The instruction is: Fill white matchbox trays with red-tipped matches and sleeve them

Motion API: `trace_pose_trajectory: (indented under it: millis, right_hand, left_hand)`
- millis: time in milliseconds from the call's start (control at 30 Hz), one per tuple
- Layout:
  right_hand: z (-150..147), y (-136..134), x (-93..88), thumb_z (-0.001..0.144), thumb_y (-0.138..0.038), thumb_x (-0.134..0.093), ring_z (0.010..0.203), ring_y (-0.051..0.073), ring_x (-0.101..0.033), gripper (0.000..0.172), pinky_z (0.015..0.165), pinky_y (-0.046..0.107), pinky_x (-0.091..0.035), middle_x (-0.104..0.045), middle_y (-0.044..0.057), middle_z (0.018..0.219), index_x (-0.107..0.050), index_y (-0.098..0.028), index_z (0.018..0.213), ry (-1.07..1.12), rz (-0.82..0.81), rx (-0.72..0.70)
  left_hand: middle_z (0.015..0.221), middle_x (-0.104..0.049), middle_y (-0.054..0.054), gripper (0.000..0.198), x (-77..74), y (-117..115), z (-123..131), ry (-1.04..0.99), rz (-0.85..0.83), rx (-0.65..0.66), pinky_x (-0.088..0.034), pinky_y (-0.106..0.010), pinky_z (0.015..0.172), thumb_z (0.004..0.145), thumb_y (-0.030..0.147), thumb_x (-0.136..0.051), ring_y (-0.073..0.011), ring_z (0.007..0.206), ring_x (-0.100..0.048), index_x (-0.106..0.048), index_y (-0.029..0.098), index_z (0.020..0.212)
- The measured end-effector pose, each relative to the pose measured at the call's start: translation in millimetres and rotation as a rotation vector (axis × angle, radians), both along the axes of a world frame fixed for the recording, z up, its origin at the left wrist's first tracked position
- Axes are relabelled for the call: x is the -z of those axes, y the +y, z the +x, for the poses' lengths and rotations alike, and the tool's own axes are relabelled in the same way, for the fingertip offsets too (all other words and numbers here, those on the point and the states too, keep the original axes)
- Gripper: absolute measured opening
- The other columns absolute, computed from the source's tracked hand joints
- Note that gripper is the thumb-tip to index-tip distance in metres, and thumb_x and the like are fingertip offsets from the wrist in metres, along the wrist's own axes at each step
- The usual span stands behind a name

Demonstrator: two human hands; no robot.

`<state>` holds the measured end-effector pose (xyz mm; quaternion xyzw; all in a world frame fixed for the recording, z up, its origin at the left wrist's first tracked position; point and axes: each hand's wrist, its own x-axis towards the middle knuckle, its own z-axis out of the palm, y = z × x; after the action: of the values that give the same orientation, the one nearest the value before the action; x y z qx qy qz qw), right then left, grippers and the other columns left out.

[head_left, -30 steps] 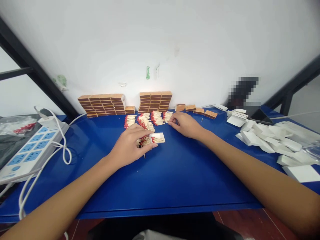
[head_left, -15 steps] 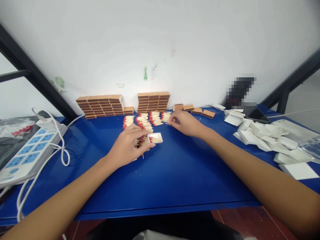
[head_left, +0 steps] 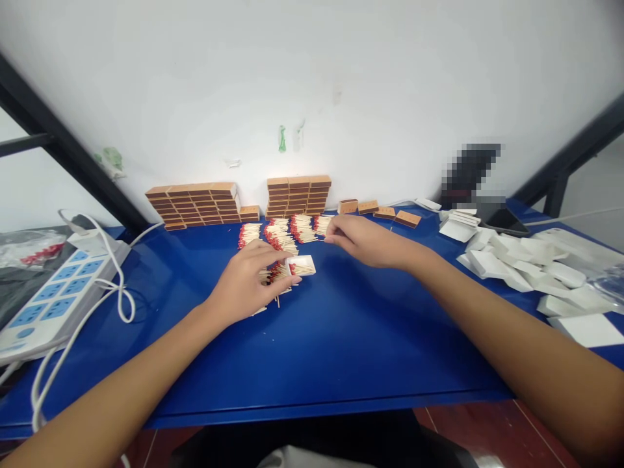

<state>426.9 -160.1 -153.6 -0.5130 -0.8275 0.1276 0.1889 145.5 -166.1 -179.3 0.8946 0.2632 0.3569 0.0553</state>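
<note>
Toward the back edge of the counter (head_left: 365,351), left of its middle, your left hand (head_left: 248,279) holds a white matchbox tray (head_left: 309,261). Your left fingers are clamped on the tray's left end, thumb on the near side. The tray contains matches (head_left: 303,268), and its open top is visible. A loose match pile (head_left: 275,273) lies just beside the tray, partly hidden by your left hand.

Your right hand (head_left: 361,240) is at the rightmost match bunch (head_left: 322,225), nearer the back edge. Your right thumb and index finger are close together; you cannot tell from this view whether they grip a match. Three further match bunches (head_left: 279,233) lie in a row to the left.

Along the back edge stand a left matchbox stack (head_left: 195,207) and a right matchbox stack (head_left: 298,197). White trays (head_left: 531,260) lie heaped toward the right edge; a power strip (head_left: 58,289) lies at the left edge.
</note>
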Motion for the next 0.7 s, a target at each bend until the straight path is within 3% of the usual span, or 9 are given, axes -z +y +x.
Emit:
trace_pose_trajectory:
  millis: [133,300,500,700]
  right_hand:
    - [-24.0,-19.5,-9.4,0.104,-0.031,-0.048,0.082,0.02,-0.055,0.02,0.073,0.032,-0.039,-0.066,0.007,0.092,-0.056,-0.02,0.089,0.094,0.001,-0.109]
    - [-44.2,-32.3,-0.8,0.104,-0.023,-0.049,0.087,0.021,-0.056,0.014,0.076,0.032,-0.039,-0.064,0.009,0.099,-0.056,-0.019,0.092,0.017,0.023,-0.157]
    - [-45.1,-31.0,5.1,0.102,-0.021,-0.056,0.089,0.02,-0.058,0.009,0.076,0.031,-0.041,-0.064,0.009,0.105,-0.06,-0.018,0.095,0.0,0.064,-0.159]
    - [-44.5,-27.0,10.3,0.1,-0.022,-0.061,0.084,0.018,-0.059,0.007,0.072,0.029,-0.04,-0.066,0.006,0.098,-0.066,-0.018,0.096,0.076,0.137,-0.217]
  left_hand:
    - [0.096,-0.076,-0.007,0.035,-0.1,-0.6,0.4,0.002,0.024,-0.007,-0.057,-0.037,0.083,0.089,0.042,-0.079,-0.0219,0.09,-0.067,-0.075,0.019,0.116]
    - [0.095,-0.076,-0.008,0.033,-0.4,-0.7,0.5,-0.01,0.037,0.011,-0.056,-0.036,0.082,0.088,0.04,-0.08,-0.0219,0.09,-0.067,-0.075,0.017,0.112]
    - [0.093,-0.075,-0.008,0.034,0.4,-0.1,0.7,0.011,0.009,0.02,-0.055,-0.037,0.081,0.089,0.041,-0.079,-0.022,0.088,-0.066,-0.076,0.017,0.112]
    - [0.094,-0.076,-0.007,0.035,0.1,-1.0,0.1,0.01,0.012,0.017,-0.055,-0.035,0.082,0.089,0.042,-0.079,-0.0212,0.089,-0.066,-0.075,0.017,0.114]
